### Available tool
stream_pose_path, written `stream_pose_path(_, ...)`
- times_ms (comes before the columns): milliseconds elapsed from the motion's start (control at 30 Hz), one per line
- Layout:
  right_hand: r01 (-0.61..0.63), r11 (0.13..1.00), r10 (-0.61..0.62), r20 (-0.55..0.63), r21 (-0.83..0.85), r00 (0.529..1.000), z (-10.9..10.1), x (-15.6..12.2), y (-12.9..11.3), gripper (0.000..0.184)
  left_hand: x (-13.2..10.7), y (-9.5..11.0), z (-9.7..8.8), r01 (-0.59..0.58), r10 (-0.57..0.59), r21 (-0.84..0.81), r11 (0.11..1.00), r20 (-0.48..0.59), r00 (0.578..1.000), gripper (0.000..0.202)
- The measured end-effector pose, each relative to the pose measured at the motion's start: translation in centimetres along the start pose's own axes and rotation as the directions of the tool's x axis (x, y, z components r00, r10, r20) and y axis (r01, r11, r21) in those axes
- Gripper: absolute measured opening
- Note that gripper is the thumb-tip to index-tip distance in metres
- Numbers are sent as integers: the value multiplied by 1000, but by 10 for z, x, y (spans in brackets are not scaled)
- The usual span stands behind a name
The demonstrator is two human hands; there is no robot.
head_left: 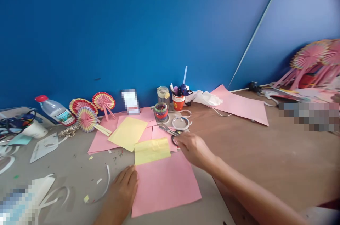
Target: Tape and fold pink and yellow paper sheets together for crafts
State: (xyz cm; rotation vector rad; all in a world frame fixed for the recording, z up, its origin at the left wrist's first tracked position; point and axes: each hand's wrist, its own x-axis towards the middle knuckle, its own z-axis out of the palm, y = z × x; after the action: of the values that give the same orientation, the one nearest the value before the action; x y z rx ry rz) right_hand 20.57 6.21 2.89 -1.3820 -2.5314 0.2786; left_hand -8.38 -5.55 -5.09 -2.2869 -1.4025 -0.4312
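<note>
Right hand is on the scissors, can't tell if it's clamped; left hand just lies flat by the pink sheet.

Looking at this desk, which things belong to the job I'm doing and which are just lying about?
Likely part of the job:
Near pink sheet, touched by your left hand
Scissors, at your right hand
Nearer yellow sheet, at the pink sheet's far edge

Probably just lying about:
Red-capped plastic bottle
Red paper cup
White cup, far left
</note>
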Motion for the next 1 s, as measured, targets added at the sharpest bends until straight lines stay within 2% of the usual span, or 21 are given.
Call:
stream_pose_path(100, -133, 988, 132, -7, -75, 991, 2, 14, 16, 24, 3, -2, -2, 21, -21, -61, 998, -2, 1000, 24)
stream_pose_path(200, -158, 981, 161, 25, -116, 987, 16, 24, 25, 17, 11, -3, -6, 60, -61, -138, 989, -5, 998, 23)
stream_pose_path(300, -155, 979, 163, 50, -130, 985, 32, 31, 28, 14, 20, -2, -8, 90, -82, -205, 975, 46, 996, 22)
stream_pose_path(467, -166, 984, 168, 39, -68, 985, 47, 36, 30, 11, 31, 1, -1, 79, -35, -310, 948, 145, 989, 21)
stream_pose_path(600, -223, 975, 223, -9, 22, 975, 49, 35, 34, 11, 36, 1, 11, 105, -55, -348, 932, 149, 987, 26)
stream_pose_path(767, -276, 953, 285, -54, 128, 957, 41, 16, 38, 19, 55, -8, 23, 145, -125, -331, 932, 83, 989, 27)
stream_pose_path(867, -265, 946, 274, -25, 188, 961, 36, -6, 40, 19, 73, -12, 29, 177, -154, -285, 942, 102, 983, 32)
stream_pose_path(1000, -247, 939, 256, -8, 238, 967, 30, -38, 46, 26, 94, -7, 34, 280, -250, -250, 927, 144, 957, 39)
